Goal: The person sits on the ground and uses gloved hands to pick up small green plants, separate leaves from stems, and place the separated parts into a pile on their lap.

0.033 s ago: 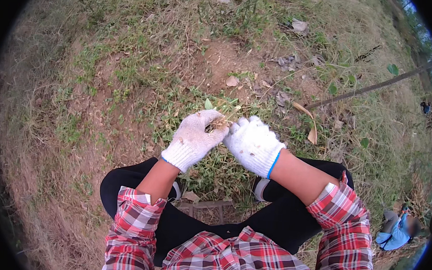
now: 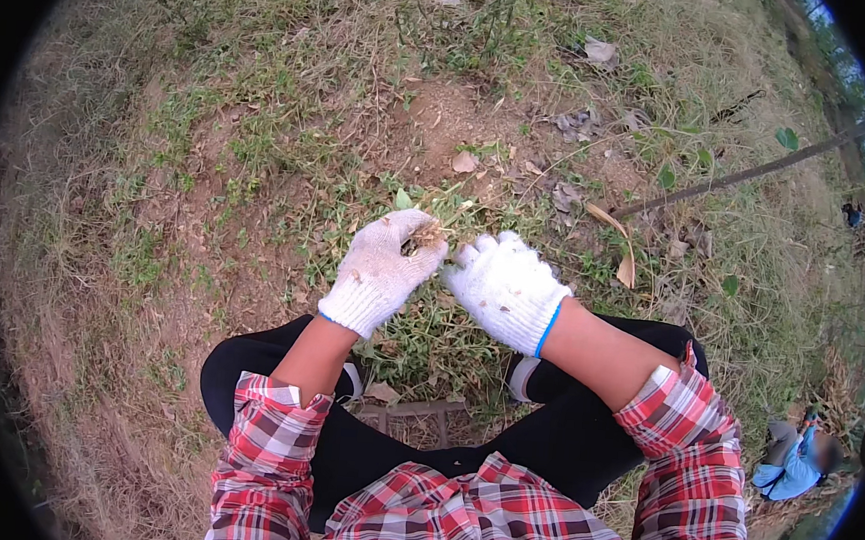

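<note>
My left hand (image 2: pixel 377 274), in a white knit glove with a blue cuff edge, is closed around a small clump of pulled weeds (image 2: pixel 428 235). Pale, straw-like roots show between thumb and fingers, and green stems and a leaf stick out beyond them. Close beside it on the right, my right hand (image 2: pixel 504 288) wears a matching glove. Its fingers are curled, and whatever they may hold is hidden beneath them. A narrow gap parts the two hands. Low green weeds (image 2: pixel 428 340) cover the ground below.
A thin pole (image 2: pixel 740 174) slants in from the right. Dry leaves (image 2: pixel 575 126) lie ahead, near bare soil (image 2: pixel 443 120). My bent knees flank the hands. A person in blue (image 2: pixel 795 468) sits far right, and a small dark figure (image 2: pixel 851 214) is farther off.
My left hand has shifted slightly left with the clump, opening a small gap from the right hand. My right hand has barely moved.
</note>
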